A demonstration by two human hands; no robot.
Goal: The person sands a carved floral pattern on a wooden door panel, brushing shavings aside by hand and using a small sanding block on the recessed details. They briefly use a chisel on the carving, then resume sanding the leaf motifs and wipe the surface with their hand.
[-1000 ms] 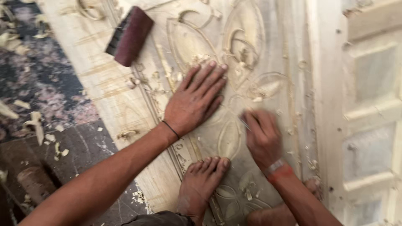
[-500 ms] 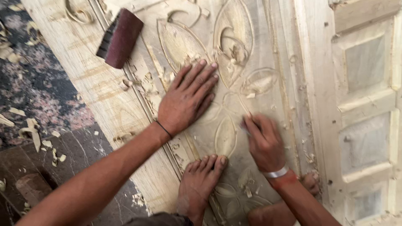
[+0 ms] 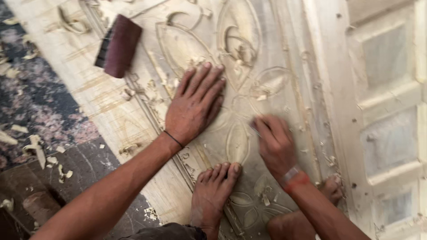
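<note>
1. down nearest you, your bare foot point(image 3: 213, 191) stands on the carved wooden panel point(image 3: 133, 111), toes pointing up the board; your other foot point(image 3: 331, 189) shows partly beside your right forearm.
2. next, your right hand point(image 3: 275, 144) is curled, knuckles up, pressing on the carving just right of an oval leaf shape point(image 3: 237, 142). its fingers are closed around something small, but blur hides what it is, so you cannot tell the tool. a pale band and a red one sit at that wrist.
3. just left and a little farther, your left hand point(image 3: 195, 104) lies flat and spread on the panel, palm down, holding nothing, with fingertips reaching toward the carved scroll motif point(image 3: 238, 40). a thin dark band circles its wrist.
4. around both hands, wood shavings point(image 3: 155, 84) are scattered over the carving.
5. farther off to the left, a dark reddish sanding block point(image 3: 118, 44) rests on the panel's plain border, well apart from both hands.
6. off the board's left edge, more chips point(image 3: 38, 149) lie on the dark patterned floor point(image 3: 40, 111).
</note>
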